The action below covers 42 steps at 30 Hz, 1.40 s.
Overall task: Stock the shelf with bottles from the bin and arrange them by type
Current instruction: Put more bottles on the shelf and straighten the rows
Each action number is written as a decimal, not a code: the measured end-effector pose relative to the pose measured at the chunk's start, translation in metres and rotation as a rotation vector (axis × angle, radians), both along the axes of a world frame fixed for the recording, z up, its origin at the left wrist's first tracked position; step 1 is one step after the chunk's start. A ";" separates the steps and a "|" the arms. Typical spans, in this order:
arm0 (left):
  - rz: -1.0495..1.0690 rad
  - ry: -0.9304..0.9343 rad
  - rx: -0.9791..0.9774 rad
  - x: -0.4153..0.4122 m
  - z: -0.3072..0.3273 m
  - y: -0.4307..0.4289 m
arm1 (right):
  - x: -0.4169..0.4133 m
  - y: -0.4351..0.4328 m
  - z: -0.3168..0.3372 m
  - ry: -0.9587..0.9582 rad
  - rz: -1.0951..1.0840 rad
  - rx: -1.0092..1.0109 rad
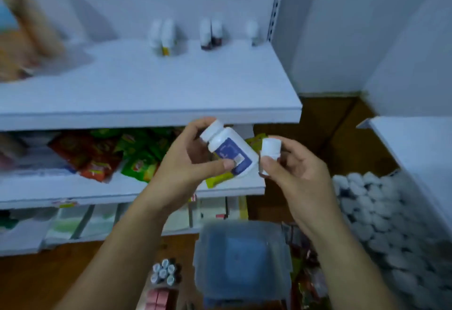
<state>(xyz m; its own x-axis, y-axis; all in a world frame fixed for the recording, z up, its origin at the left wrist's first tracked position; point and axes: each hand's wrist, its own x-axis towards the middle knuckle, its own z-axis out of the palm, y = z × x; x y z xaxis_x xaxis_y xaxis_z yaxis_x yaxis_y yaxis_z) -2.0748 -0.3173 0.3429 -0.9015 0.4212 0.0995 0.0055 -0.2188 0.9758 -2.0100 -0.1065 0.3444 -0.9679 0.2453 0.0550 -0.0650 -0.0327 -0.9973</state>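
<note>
Now my left hand (186,162) pinches a tilted blue-labelled bottle (230,153); at its 3 o'clock my right hand (298,175) grips a small bottle (269,150).

Small shop, by the look of it. White retail shelf (146,89) against a slotted upright (276,3), a few bottles (167,36) lined up at the back. Bright snack packets (97,155) piled one level down, flat boxes (80,221) under that. Massed white-capped bottles (381,211) at right. Plastic bin (244,260) and a cluster of small bottles (163,271) down on the wooden floor (49,280).
</note>
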 end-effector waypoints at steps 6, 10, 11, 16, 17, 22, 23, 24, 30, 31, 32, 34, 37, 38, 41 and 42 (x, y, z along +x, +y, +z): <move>0.243 0.165 -0.021 -0.027 0.072 -0.035 | -0.024 -0.026 0.067 0.088 0.009 0.004; 0.347 0.314 -0.168 -0.067 0.087 -0.051 | -0.052 -0.041 0.086 0.145 0.047 0.053; 0.365 0.334 -0.211 -0.080 0.086 -0.052 | -0.063 -0.044 0.087 0.151 0.043 0.066; 0.419 0.320 -0.435 -0.151 0.066 -0.043 | -0.145 -0.047 0.084 0.148 -0.030 0.199; 0.412 0.309 -0.453 -0.161 0.060 -0.040 | -0.165 -0.046 0.082 0.126 -0.045 0.244; 0.383 0.293 -0.505 -0.186 0.038 -0.032 | -0.262 -0.031 0.066 0.037 -0.136 0.394; 0.394 0.290 -0.493 -0.187 0.036 -0.032 | -0.278 -0.030 0.064 0.027 -0.153 0.420; 0.405 0.290 -0.487 -0.188 0.035 -0.032 | -0.293 -0.029 0.062 0.020 -0.167 0.448; 0.429 0.273 -0.480 -0.191 0.032 -0.033 | -0.361 -0.035 0.051 -0.032 -0.177 0.587; 0.438 0.268 -0.470 -0.191 0.032 -0.034 | -0.369 -0.036 0.049 -0.037 -0.185 0.617; 0.443 0.260 -0.464 -0.190 0.033 -0.034 | -0.375 -0.036 0.045 -0.047 -0.197 0.639; 0.448 0.249 -0.457 -0.190 0.032 -0.035 | -0.383 -0.038 0.040 -0.061 -0.227 0.647; 0.446 0.247 -0.443 -0.190 0.031 -0.035 | -0.392 -0.038 0.032 -0.045 -0.255 0.619; 0.448 0.246 -0.442 -0.191 0.030 -0.034 | -0.393 -0.039 0.030 -0.036 -0.256 0.612; 0.448 0.242 -0.443 -0.191 0.030 -0.034 | -0.395 -0.041 0.025 -0.036 -0.250 0.630; 0.448 0.239 -0.448 -0.191 0.029 -0.033 | -0.395 -0.041 0.023 -0.036 -0.242 0.625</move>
